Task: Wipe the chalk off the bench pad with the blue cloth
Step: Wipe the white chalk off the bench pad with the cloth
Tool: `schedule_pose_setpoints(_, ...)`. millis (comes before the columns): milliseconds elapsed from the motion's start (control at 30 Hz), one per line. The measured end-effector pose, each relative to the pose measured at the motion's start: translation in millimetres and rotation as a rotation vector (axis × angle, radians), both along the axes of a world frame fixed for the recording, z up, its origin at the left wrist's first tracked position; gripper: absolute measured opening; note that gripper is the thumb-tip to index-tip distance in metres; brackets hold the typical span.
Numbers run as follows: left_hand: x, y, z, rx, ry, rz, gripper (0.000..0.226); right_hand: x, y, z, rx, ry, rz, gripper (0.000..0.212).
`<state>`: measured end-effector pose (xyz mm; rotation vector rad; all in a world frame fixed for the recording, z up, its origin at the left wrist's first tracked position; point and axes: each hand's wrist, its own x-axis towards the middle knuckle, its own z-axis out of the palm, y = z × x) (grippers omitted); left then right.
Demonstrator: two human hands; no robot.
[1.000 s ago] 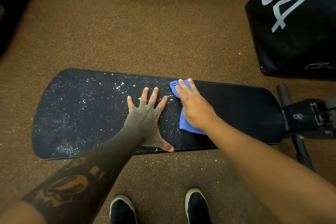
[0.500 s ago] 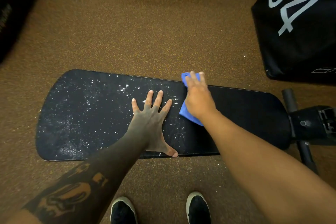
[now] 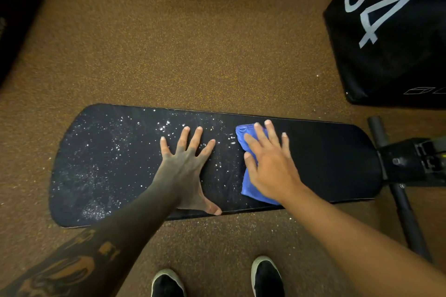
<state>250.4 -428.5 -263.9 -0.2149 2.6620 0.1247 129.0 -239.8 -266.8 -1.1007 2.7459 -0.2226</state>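
The long black bench pad (image 3: 333, 164) lies crosswise in front of me. White chalk specks (image 3: 103, 152) cover its left half and middle, while the right part looks dark and clean. My right hand (image 3: 270, 164) presses flat on the blue cloth (image 3: 248, 183), which lies on the pad just right of centre. The hand covers most of the cloth. My left hand (image 3: 185, 166) rests flat on the pad with fingers spread, holding nothing, its thumb at the near edge.
A black padded box with a large "04" (image 3: 391, 38) stands at the back right. The bench's black frame and tube (image 3: 410, 176) stick out to the right of the pad. My two black shoes (image 3: 265, 277) stand on the brown speckled floor below.
My right hand slid the cloth toward the far edge of the pad, then back toward me and flattened over it. My left hand stayed planted in place.
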Motion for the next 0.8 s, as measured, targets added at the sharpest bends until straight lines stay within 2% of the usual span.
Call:
schedule_pose_setpoints(133, 1.6, -9.1, 1.4, 0.036, -0.033, -0.004, 0.166, -0.3, -1.8, -4.0, 0.053, -0.060, -0.012, 0.054)
schedule_pose_setpoints(233, 1.1, -9.2, 1.9, 0.038, -0.038, -0.016, 0.165, 4.6, -2.5, -12.5, 0.041, -0.025, -0.009, 0.053)
schedule_pose_setpoints(467, 0.7, -9.7, -1.5, 0.027, -0.041, -0.016, 0.165, 4.0, -7.3, -26.8, -0.064, -0.051, -0.014, 0.051)
schedule_pose_setpoints(600, -0.2, -8.8, 0.4, 0.017, -0.035, -0.011, 0.166, 15.9, -21.3, -25.1, -0.169, -0.099, -0.157, 0.059)
schedule_pose_setpoints(733, 2.0, -7.1, -0.5, -0.014, -0.018, -0.005, 0.166, 25.5, -19.3, -18.0, -0.185, -0.171, 0.048, 0.064)
schedule_pose_setpoints(800, 0.7, -7.0, 0.1, -0.007, -0.021, -0.008, 0.167, 5.5, -20.6, -17.6, -0.190, -0.149, -0.041, 0.067)
